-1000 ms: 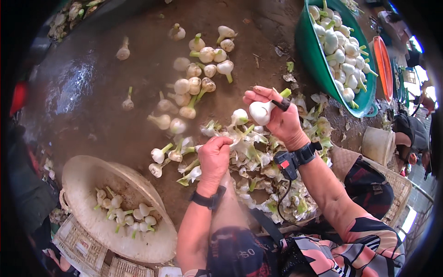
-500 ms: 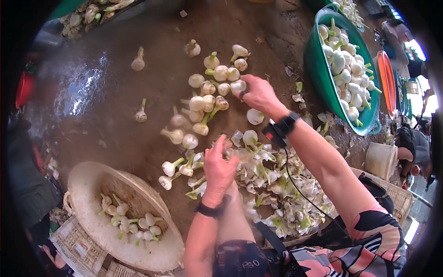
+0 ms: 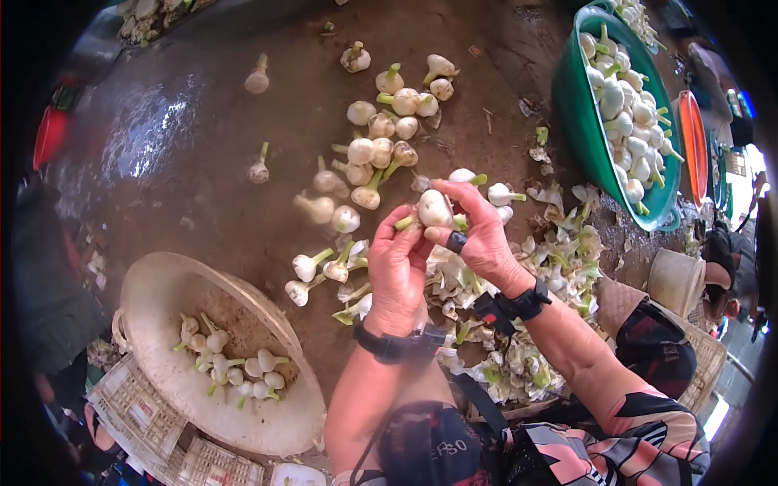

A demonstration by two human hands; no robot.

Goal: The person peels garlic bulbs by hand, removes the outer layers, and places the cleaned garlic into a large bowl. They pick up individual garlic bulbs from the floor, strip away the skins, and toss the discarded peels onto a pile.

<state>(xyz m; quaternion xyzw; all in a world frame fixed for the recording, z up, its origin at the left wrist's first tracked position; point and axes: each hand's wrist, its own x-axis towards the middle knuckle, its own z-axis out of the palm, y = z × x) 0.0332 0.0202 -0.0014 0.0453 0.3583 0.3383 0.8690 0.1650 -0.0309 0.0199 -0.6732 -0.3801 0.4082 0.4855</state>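
Note:
A white garlic bulb (image 3: 435, 208) is held up between my two hands, above the dirt floor. My left hand (image 3: 399, 263) pinches its green stem from the left. On the other side, my right hand (image 3: 484, 243) has its thumb and fingers closed round the bulb; a dark band circles one finger. Just beyond my hands lies a loose cluster of garlic bulbs (image 3: 361, 151), some brown-stained, with short green stems. Close to my right wrist spreads a heap of peeled garlic skins (image 3: 519, 364), with a few clean white bulbs at its far edge.
A green tub (image 3: 577, 121) full of white bulbs stands at the far right, beside an orange basin (image 3: 694, 150). Near left, a tilted off-white basin (image 3: 154, 316) holds several bulbs, next to plastic crates (image 3: 138, 413). A white bucket (image 3: 674, 277) stands at the right.
My right hand has drawn back from the cluster with a garlic bulb. My left hand has risen to meet it and now grips the stem.

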